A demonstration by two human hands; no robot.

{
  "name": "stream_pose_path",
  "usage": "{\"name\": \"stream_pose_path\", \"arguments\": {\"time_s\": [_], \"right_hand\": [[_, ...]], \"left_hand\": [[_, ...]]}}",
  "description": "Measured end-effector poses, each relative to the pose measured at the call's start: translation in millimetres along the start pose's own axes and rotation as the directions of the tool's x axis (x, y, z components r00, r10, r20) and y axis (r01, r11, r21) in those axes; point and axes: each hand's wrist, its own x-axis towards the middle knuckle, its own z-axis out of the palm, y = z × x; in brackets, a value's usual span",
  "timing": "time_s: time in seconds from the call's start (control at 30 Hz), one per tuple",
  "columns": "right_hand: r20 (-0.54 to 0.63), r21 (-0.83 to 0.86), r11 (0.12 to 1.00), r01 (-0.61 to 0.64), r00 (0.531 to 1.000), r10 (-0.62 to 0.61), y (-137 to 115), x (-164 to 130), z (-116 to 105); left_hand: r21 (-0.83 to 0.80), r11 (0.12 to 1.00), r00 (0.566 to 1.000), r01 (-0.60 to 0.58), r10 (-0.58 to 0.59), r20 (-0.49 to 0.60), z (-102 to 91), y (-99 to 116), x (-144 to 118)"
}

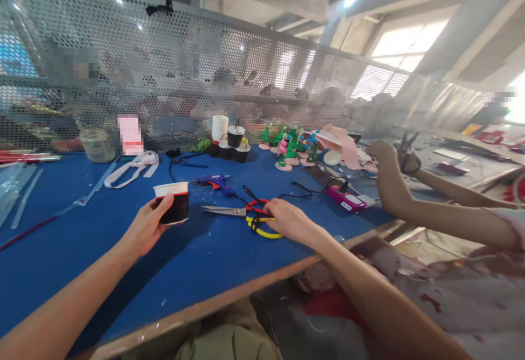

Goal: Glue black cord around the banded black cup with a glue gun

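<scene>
My left hand (144,228) grips a small paper cup (174,209) with a white rim and a black band round its side, held upright above the blue table. My right hand (292,220) is closed at the handles of a pair of scissors (227,211), one loop red and the other yellow. The blades are slightly parted and point left toward the cup. A piece of black cord (254,222) lies looped over the handles. Just behind the scissors is a blue glue gun (220,185) with an orange trigger. Some fingertips of my right hand are hidden.
Black-banded cups with handles (235,139) stand beside a white cup stack (220,126). Green and pink ornaments (292,146) sit further right. White ribbon (133,171), a plastic jar (97,145) and glue sticks (27,198) lie left. A co-worker's hands (388,157) hold dark scissors (406,149) at right.
</scene>
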Motion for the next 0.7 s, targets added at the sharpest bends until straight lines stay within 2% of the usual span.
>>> {"name": "stream_pose_path", "arguments": {"time_s": [0.13,0.33,0.4,0.5,0.57,0.63,0.7], "right_hand": [[0.035,-0.132,0.991,-0.030,0.999,0.035,1.1,-4.5,9.3],[0.078,-0.168,0.985,0.049,0.996,-0.037,-0.6,-5.4,7.2],[0.119,-0.080,0.996,0.024,0.993,-0.014,2.8,-8.3,4.6],[0.198,0.159,0.985,-0.072,0.979,0.039,7.8,-10.0,-1.2],[0.227,0.242,0.968,-0.065,0.974,0.009,8.1,-8.7,-6.8],[0.238,0.257,0.966,-0.012,0.970,-0.052,5.3,-6.4,-12.9],[0.303,0.345,0.938,-0.040,0.950,-0.071,0.6,-4.0,-18.3]], "left_hand": [[0.010,1.000,1.000,0.023,-0.023,0.005,0.5,-0.4,-2.3],[0.117,0.990,0.996,0.082,-0.076,-0.055,-5.5,1.3,-1.3],[0.139,0.987,0.995,0.083,-0.075,-0.061,-7.6,1.2,0.2],[0.140,0.987,0.996,0.082,-0.075,-0.052,-10.2,0.2,3.1],[0.132,0.988,0.996,0.085,-0.079,-0.049,-11.6,-0.5,5.1],[0.129,0.987,0.995,0.092,-0.086,-0.050,-12.4,-0.9,6.5],[0.131,0.986,0.994,0.103,-0.096,-0.055,-12.8,-0.7,7.2]]}}
